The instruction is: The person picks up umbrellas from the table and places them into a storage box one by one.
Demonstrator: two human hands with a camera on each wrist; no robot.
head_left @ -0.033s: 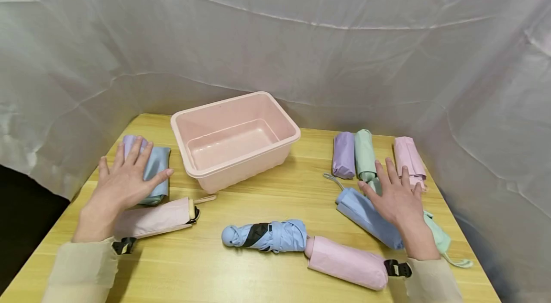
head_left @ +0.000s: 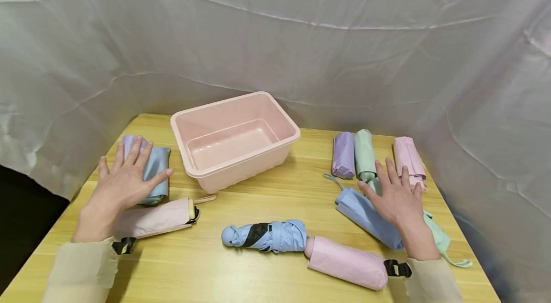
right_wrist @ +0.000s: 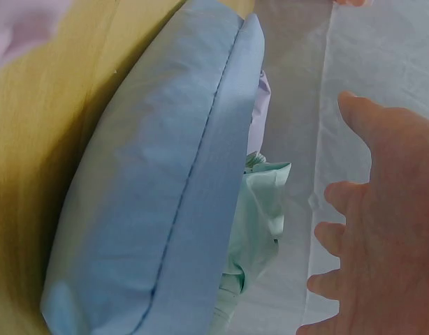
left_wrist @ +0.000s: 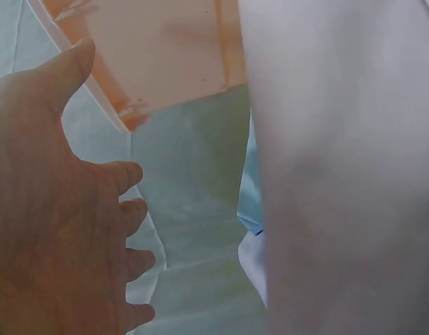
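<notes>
My left hand (head_left: 125,178) is spread flat, palm down, over a folded light blue umbrella (head_left: 158,169) at the table's left edge. Whether it touches is unclear. In the left wrist view that hand (left_wrist: 54,230) has straight fingers and holds nothing, with the pink bin (left_wrist: 165,56) beyond it. My right hand (head_left: 393,193) is spread flat over a blue umbrella (head_left: 363,214) on the right. The right wrist view shows the open hand (right_wrist: 382,230) beside that blue umbrella (right_wrist: 165,188), with a mint one (right_wrist: 260,216) under it.
An empty pink bin (head_left: 245,159) stands at the table's middle back. A pink umbrella (head_left: 159,217) lies near my left wrist. A blue rolled umbrella (head_left: 267,236) and a pink one (head_left: 346,262) lie in front. Purple (head_left: 343,155), green (head_left: 365,152) and pink (head_left: 408,155) ones lie back right.
</notes>
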